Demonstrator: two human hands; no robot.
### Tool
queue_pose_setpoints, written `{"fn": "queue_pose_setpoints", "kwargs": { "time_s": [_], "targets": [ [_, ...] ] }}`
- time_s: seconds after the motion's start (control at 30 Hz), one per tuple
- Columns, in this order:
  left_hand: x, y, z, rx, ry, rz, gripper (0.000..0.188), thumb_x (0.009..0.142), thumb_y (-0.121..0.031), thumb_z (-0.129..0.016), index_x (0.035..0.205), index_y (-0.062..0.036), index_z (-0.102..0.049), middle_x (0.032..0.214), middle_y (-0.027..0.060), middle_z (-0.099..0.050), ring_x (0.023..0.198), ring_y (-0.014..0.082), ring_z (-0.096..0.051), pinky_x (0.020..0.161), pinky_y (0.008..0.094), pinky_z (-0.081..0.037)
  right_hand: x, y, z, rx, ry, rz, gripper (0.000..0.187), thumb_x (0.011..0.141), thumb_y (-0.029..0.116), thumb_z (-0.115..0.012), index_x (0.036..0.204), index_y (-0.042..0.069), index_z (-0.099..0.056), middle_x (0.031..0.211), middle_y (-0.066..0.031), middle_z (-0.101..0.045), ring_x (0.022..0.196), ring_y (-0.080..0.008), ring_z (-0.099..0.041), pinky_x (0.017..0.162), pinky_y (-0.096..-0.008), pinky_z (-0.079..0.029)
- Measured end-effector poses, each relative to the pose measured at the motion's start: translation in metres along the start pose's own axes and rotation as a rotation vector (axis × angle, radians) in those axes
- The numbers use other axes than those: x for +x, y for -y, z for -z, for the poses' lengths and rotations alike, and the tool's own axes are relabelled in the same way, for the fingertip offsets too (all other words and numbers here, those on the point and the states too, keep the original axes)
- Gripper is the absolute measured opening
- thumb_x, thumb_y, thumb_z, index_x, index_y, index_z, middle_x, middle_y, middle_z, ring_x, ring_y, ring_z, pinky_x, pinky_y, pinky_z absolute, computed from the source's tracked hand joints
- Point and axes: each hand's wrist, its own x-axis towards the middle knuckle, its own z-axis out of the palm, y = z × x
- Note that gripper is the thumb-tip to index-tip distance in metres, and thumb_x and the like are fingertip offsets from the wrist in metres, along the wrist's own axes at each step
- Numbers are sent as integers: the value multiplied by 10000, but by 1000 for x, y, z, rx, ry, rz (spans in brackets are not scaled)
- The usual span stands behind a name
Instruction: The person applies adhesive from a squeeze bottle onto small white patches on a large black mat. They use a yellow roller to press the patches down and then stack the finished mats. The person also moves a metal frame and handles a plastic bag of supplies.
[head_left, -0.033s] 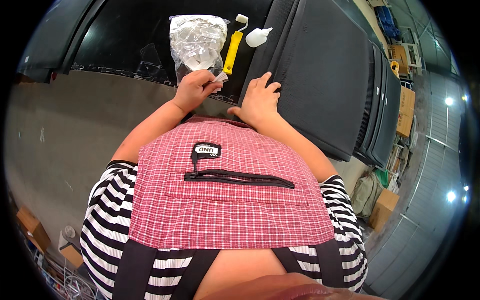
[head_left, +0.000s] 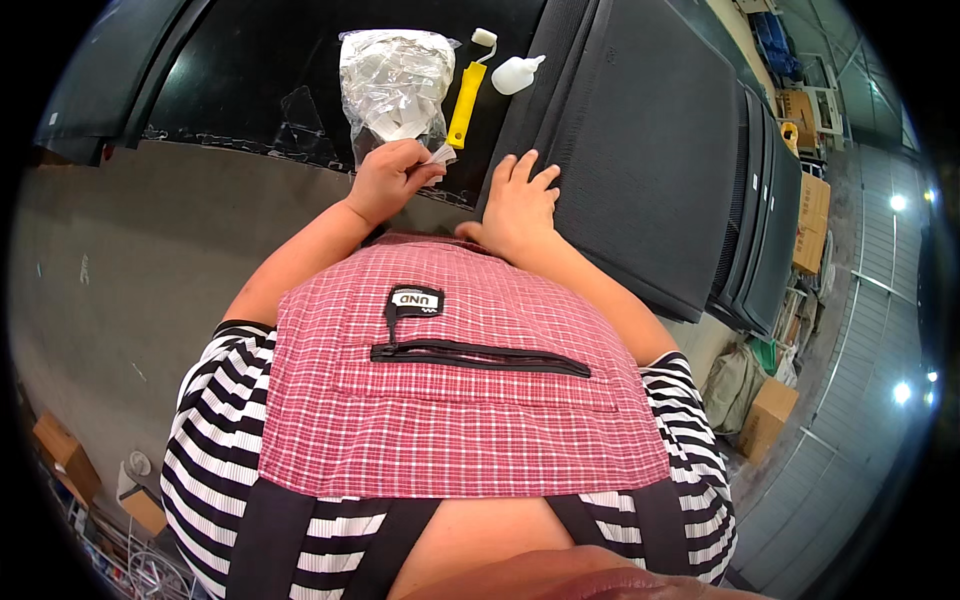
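Observation:
My left hand pinches a small fan of white slips at the near edge of the black tabletop. Just beyond it lies a clear plastic bag full of similar white pieces. My right hand rests with fingers spread on the near left corner of a stack of black textured sheets, holding nothing. Between the bag and the stack are a small roller with a yellow handle and a white squeeze bottle with a nozzle.
More black sheets are piled to the right of the stack. Cardboard boxes stand along the right side, and another box sits on the floor at lower left. A further black panel lies at far left.
My right hand has drawn back slightly toward me, its fingers still spread on the black sheets. The left hand stays in place with the white slips.

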Motion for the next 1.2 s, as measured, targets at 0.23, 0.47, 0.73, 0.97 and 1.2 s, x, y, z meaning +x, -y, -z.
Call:
{"fn": "queue_pose_setpoints", "kwargs": {
  "time_s": [0.23,0.47,0.73,0.97,1.2],
  "targets": [
    [1,1,3,-6,-11,-11,223,829,-173,-806,809,-39,-628,746,105,-604,690,305,-592,631,387,-465,-24,-30,-41,-69,-100,308,1147,709,416,-855,1622,188,-200,1669,-233,-118,1524,-511,-86,1117,-754,-225],
    [-2,-1,7,-43,-22,-8,205,842,-149,-802,816,-31,-636,713,95,-558,628,253,-532,604,350,-434,-33,-60,-82,174,-361,472,823,704,256,-719,1463,34,-490,1595,-235,-341,1506,-428,-267,1145,-719,-203],
    [-2,5,11,-31,11,57,207,836,-154,-804,818,-23,-644,739,106,-597,661,280,-573,624,366,-461,-35,-34,-107,-4,-635,336,682,772,223,-682,1430,113,-544,1530,-193,-460,1429,-371,-423,1116,-633,-332],
    [-5,8,12,-70,21,83,187,855,-137,-791,824,-21,-647,735,96,-604,636,243,-568,611,346,-460,-56,-55,-72,513,-644,284,656,745,-46,-649,1381,105,-594,1434,-165,-568,1365,-352,-511,1118,-516,-406],
    [-6,16,9,-107,-1,134,190,862,-139,-788,827,-18,-646,730,98,-590,636,231,-554,609,337,-456,-97,-175,6,876,-1016,-276,352,1011,200,-639,1201,-95,-625,1171,-165,-685,1035,-230,-639,956,-397,-493]
  ]
}}
